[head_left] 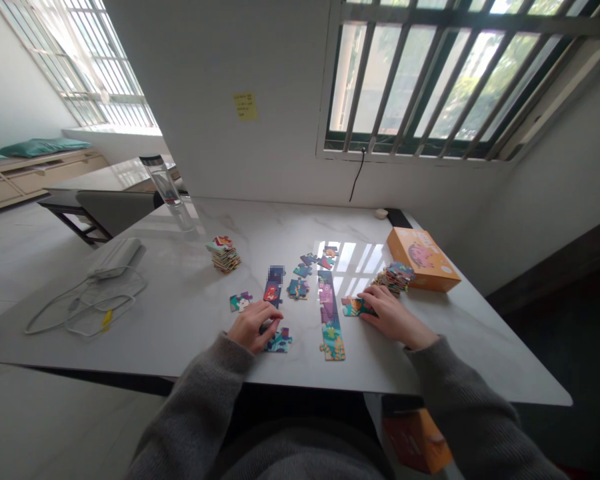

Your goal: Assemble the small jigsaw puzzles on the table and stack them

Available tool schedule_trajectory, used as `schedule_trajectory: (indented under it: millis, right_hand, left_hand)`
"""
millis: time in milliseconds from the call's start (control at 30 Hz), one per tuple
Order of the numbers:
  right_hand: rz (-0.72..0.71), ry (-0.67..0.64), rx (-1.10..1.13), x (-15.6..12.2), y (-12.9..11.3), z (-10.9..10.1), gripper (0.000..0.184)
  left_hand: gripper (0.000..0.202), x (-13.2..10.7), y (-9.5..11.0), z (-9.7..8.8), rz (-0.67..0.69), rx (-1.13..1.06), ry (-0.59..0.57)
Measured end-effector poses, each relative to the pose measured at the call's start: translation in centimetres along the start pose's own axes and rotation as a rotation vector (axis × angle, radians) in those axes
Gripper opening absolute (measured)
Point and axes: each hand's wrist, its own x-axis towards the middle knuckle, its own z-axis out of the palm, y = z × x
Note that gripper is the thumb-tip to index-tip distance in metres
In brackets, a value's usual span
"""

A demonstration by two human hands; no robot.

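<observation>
"What were the hands doing?"

"The right hand (393, 317) lay open, fingertips on a jigsaw piece (354, 307) at its nine o'clock. The left hand (254, 327) curled against a dark puzzle strip (273, 292); whether it gripped, I couldn't tell."

"Where were the pieces?"

"On the marble counter (180, 340)."

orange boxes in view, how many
2. One orange box lies on the table beside a stack of puzzle pieces; another orange box shows below the table's near edge, partly hidden. Others could be out of sight.
</observation>
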Motion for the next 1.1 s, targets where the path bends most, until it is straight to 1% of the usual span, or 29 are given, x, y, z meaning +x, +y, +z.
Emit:
schedule_trajectory:
  millis: [167,267,333,467,500,633,733,800,900,967,1033,1100]
  right_hand:
    - [0.002,-0.113,-0.028,0.9,-0.2,-1.0,0.021]
    - [0.027,-0.133,-0.019,1.0,-0.4,-1.4,0.023]
    - [0.051,-0.121,0.027,0.9,-0.6,-1.5,0.024]
    - [0.153,-0.079,0.224,0.4,-0.9,-1.0,0.014]
    - [0.175,-0.078,0.285,0.3,-1.0,-0.9,0.014]
    - [0.209,-0.11,0.526,0.0,-0.9,-0.8,0.029]
    - [0.275,-0.144,0.721,0.0,-0.8,-0.9,0.037]
    - [0.322,-0.133,0.83,0.0,-1.0,-1.1,0.04]
    - [0.354,-0.095,0.915,0.2,-2.2,-1.5,0.043]
    - [0.336,-0.103,0.923,0.6,-3.7,-1.3,0.04]
    - [0.287,-0.103,0.889,1.4,-5.7,-0.7,0.031]
    - [0.228,-0.06,0.79,2.3,-8.0,0.6,0.019]
  left_hand:
    - [0.015,-0.1,-0.1,0.0,0.001,-0.011,-0.001]
    - [0.015,-0.1,-0.1,0.0,0.001,-0.007,-0.005]
    - [0.015,-0.1,-0.1,0.0,-0.009,-0.004,-0.006]
    - [0.015,-0.2,-0.1,0.1,-0.02,-0.001,-0.009]
    - [0.015,-0.2,-0.1,0.1,-0.021,-0.001,-0.01]
    - [0.014,-0.3,-0.2,0.2,-0.03,0.002,-0.022]
    - [0.014,-0.4,-0.3,0.2,-0.04,0.002,-0.034]
    - [0.015,-0.5,-0.3,0.2,-0.042,0.0,-0.04]
    - [0.015,-0.5,-0.4,0.2,-0.042,-0.004,-0.045]
    - [0.015,-0.6,-0.4,0.3,-0.04,-0.008,-0.044]
    - [0.014,-0.7,-0.5,0.5,-0.041,-0.01,-0.039]
    - [0.014,-0.7,-0.6,0.5,-0.04,-0.008,-0.041]
